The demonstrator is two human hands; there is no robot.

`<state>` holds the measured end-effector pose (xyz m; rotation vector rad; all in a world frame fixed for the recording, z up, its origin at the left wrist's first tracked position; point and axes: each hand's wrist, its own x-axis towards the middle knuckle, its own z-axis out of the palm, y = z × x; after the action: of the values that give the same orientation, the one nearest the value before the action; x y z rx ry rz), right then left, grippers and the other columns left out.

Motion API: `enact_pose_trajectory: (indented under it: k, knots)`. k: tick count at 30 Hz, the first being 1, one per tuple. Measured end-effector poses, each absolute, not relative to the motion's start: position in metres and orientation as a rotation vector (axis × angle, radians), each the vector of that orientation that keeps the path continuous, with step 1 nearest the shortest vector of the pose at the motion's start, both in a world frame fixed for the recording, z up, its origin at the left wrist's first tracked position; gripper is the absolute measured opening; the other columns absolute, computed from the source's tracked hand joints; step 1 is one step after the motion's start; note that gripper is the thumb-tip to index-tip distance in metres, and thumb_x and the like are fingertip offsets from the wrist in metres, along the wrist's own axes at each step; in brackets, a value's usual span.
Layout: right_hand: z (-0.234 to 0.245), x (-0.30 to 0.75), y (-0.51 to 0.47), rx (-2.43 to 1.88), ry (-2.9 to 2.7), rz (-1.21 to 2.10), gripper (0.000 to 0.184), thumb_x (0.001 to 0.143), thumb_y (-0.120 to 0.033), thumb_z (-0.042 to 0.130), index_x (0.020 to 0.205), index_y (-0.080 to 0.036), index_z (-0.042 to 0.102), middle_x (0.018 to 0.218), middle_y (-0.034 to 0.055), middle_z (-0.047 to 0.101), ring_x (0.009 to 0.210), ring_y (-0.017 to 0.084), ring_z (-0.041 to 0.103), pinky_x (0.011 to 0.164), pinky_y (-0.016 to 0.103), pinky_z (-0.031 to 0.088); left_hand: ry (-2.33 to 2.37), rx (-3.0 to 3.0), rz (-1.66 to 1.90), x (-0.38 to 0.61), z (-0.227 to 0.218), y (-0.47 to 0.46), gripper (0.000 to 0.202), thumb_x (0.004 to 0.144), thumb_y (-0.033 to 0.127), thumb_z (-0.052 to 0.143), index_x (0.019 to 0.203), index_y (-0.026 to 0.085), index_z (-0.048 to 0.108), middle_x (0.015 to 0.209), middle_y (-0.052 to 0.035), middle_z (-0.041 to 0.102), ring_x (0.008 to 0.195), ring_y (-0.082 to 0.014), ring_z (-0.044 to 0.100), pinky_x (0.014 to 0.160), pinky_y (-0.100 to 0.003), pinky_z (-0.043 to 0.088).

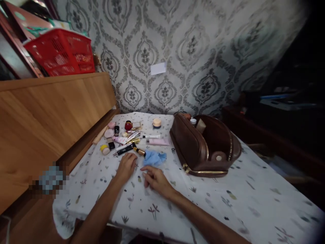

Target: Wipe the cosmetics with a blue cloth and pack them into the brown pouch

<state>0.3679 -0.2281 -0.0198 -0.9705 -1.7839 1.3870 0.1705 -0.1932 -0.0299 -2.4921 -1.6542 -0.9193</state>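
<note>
Where the right hand [157, 180] sits: over the patterned tablecloth [138, 222], thumb and fingers apart, nothing in its grasp that I can see, index tip just short of a blue cloth [154, 158].
Left hand [127, 165]: palm down, fingers loosely extended, nothing visible in it; fingertips just beside a small gold-capped bottle [140, 151], and from here I can't tell if they touch.
Blue cloth: lying crumpled ahead of both hands, and I'd call it light, soft and limp; a raised fold looks like the place to pinch.
Gold-capped bottle: on its side, between the left fingertips and the blue cloth; I'd expect it stiff, smooth, ready to roll, best taken across the middle.
Black tube [124, 150]: just beyond the left hand, crowding that side; probably light, easy to grip along its length.
Brown bag [189, 144]: right of the cloth, gaping open, its near wall standing up as an obstacle on that side.
Pink tube [158, 141]: behind the blue cloth, its end close by the bag.
Peach-lidded jar [156, 123]: farther back, upright, well apart from both hands.
Wall [142, 54]: patterned, closing off the far side.
</note>
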Motion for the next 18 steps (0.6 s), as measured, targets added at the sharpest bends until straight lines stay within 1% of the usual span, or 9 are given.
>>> enact_pose_trajectory:
  k: [2,4,6,8,11,13,16,18]
  knots:
    - [-0.023,0.369,-0.221,-0.942,-1.636,1.510,0.047,0.086,-0.050,0.057,0.114,-0.013,0.062,0.058,-0.0024,0.064,0.042,0.011,0.048,0.047,0.023,0.041,-1.668,-2.482,-0.934,0.171,-0.028,-0.194,0.023,0.094,0.014,0.044,0.095,0.020,0.066,0.097,-0.0078,0.068,0.096,-0.0226,0.062,0.089,-0.039,0.052]
    - [-0.023,0.372,-0.216,-0.905,-1.504,1.593,0.053,0.080,-0.055,0.064,0.111,-0.013,0.063,0.058,-0.0011,0.065,0.045,0.012,0.052,0.048,0.024,0.041,-1.688,-2.455,-0.950,0.171,-0.025,-0.195,0.024,0.095,0.014,0.043,0.095,0.021,0.066,0.095,-0.0072,0.068,0.095,-0.0224,0.062,0.089,-0.038,0.052]
    - [-0.021,0.377,-0.212,-0.884,-1.364,1.660,0.054,0.075,-0.056,0.070,0.109,-0.013,0.063,0.059,0.0001,0.067,0.048,0.013,0.056,0.049,0.024,0.042,-1.714,-2.406,-0.969,0.170,-0.022,-0.195,0.025,0.095,0.014,0.042,0.096,0.021,0.066,0.094,-0.0068,0.068,0.096,-0.0227,0.062,0.089,-0.038,0.052]
    - [-0.019,0.381,-0.211,-0.865,-1.221,1.719,0.053,0.072,-0.053,0.075,0.106,-0.015,0.063,0.060,0.0007,0.068,0.052,0.014,0.060,0.050,0.024,0.042,-1.748,-2.328,-0.994,0.166,-0.018,-0.194,0.026,0.094,0.013,0.042,0.099,0.022,0.066,0.098,-0.0069,0.068,0.100,-0.0237,0.061,0.092,-0.040,0.051]
    - [-0.015,0.386,-0.210,-0.813,-1.064,1.798,0.049,0.070,-0.047,0.080,0.105,-0.016,0.064,0.063,0.0011,0.069,0.057,0.015,0.064,0.050,0.022,0.042,-1.822,-2.149,-1.043,0.156,-0.013,-0.193,0.028,0.094,0.013,0.041,0.105,0.021,0.065,0.110,-0.0101,0.065,0.110,-0.0262,0.057,0.100,-0.045,0.048]
    - [-0.013,0.389,-0.209,-0.774,-0.991,1.845,0.047,0.070,-0.044,0.081,0.104,-0.016,0.065,0.063,0.0010,0.069,0.059,0.014,0.065,0.050,0.020,0.043,-1.884,-2.003,-1.074,0.146,-0.009,-0.192,0.029,0.095,0.016,0.040,0.112,0.018,0.063,0.121,-0.0151,0.061,0.118,-0.0301,0.053,0.105,-0.051,0.044]
    - [-0.012,0.392,-0.208,-0.720,-0.907,1.903,0.044,0.070,-0.042,0.083,0.102,-0.015,0.066,0.063,0.0006,0.068,0.059,0.013,0.065,0.051,0.019,0.044,-2.001,-1.768,-1.106,0.128,-0.006,-0.192,0.036,0.097,0.022,0.038,0.128,0.014,0.056,0.138,-0.0230,0.051,0.133,-0.0377,0.042,0.107,-0.062,0.037]
    - [-0.012,0.393,-0.208,-0.693,-0.870,1.927,0.042,0.071,-0.040,0.083,0.101,-0.015,0.067,0.062,0.0002,0.067,0.059,0.013,0.065,0.051,0.018,0.045,-2.126,-1.591,-1.102,0.116,-0.006,-0.193,0.043,0.099,0.025,0.035,0.138,0.013,0.048,0.148,-0.0247,0.043,0.141,-0.0395,0.034,0.109,-0.064,0.035]
